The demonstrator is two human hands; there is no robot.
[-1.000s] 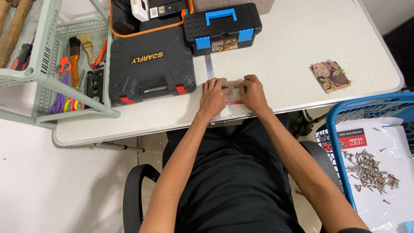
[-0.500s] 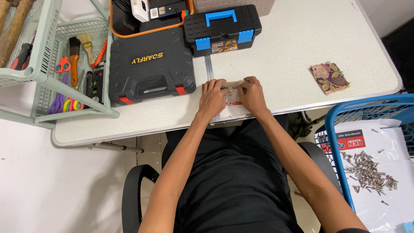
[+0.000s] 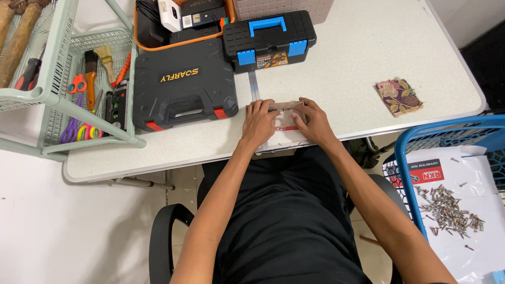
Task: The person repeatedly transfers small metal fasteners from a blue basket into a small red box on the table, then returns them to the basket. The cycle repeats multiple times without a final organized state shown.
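Note:
Both my hands rest on a small flat packet [image 3: 284,118] with a clear front and red-and-white print, lying at the near edge of the white table [image 3: 347,68]. My left hand [image 3: 259,123] grips its left side with the fingers curled over the top edge. At the packet's right end my right hand [image 3: 314,122] does the same. What the packet contains is hidden by my fingers.
A black tool case [image 3: 181,84] lies left of my hands, a black toolbox with blue handle [image 3: 269,38] behind. A patterned cloth square [image 3: 398,96] lies at right. A green rack [image 3: 79,89] holds scissors and brushes. A blue basket [image 3: 447,184] holds loose screws on paper.
My hands have stayed on the packet with only slight finger shifts; nothing else moved.

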